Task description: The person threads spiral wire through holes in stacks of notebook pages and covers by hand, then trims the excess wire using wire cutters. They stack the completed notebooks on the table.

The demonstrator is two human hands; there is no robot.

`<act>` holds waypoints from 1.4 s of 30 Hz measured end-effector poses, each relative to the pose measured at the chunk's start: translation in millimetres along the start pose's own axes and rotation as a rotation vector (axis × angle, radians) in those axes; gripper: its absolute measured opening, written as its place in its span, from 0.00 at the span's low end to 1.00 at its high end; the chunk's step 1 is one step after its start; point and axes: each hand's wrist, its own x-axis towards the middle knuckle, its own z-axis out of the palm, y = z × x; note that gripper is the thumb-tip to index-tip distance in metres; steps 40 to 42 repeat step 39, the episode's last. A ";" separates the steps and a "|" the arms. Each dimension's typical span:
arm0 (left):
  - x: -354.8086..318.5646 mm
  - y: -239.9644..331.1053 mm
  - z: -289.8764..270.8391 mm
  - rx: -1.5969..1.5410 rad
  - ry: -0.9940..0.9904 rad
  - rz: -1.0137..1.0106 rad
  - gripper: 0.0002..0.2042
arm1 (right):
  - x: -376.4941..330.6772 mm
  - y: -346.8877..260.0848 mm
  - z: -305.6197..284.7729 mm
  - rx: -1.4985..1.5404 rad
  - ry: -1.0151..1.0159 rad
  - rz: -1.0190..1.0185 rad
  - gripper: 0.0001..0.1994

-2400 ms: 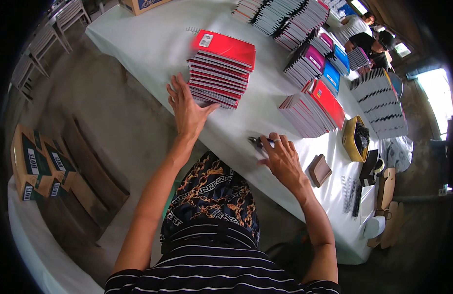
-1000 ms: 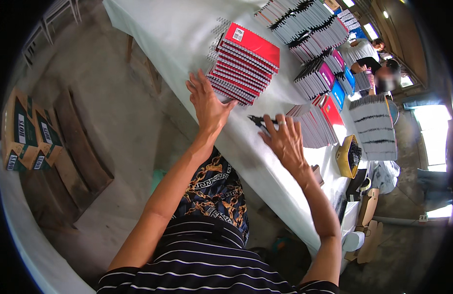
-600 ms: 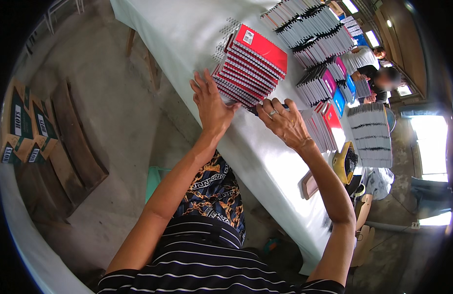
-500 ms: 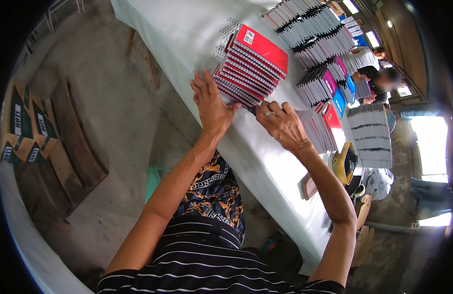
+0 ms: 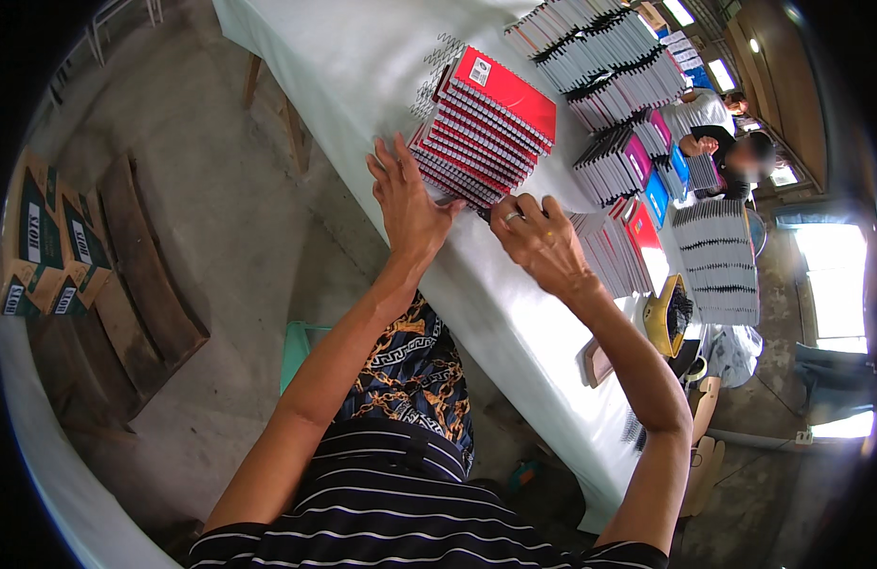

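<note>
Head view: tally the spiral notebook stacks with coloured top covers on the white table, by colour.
Red-covered spiral notebook stacks: 2
Pink-covered spiral notebook stack: 1
Blue-covered spiral notebook stacks: 2
Total: 5

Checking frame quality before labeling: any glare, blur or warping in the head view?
Head view: strong fisheye bend along the table edge, dark rim at the corners; windows at right blown out; hands and red notebook stack sharp, evenly lit; the far person's face is blurred.
</note>
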 end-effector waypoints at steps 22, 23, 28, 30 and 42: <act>3.6 4.4 -4.4 0.076 -0.007 0.061 0.64 | -14.2 45.0 -1.2 -0.096 0.033 -0.136 0.18; 3.6 4.2 -4.7 0.076 -0.006 0.065 0.64 | -13.0 45.3 -1.3 -0.095 0.036 -0.146 0.17; 3.8 2.6 -4.7 0.069 -0.001 0.074 0.64 | -0.2 40.9 -11.0 -0.095 -0.014 -0.176 0.12; 3.8 2.4 -4.7 0.061 0.000 0.074 0.64 | 8.1 35.2 -18.0 -0.092 -0.071 -0.182 0.09; 4.5 4.3 -9.2 0.095 -0.033 0.062 0.61 | 28.7 1.5 -20.7 -0.048 -0.433 0.114 0.10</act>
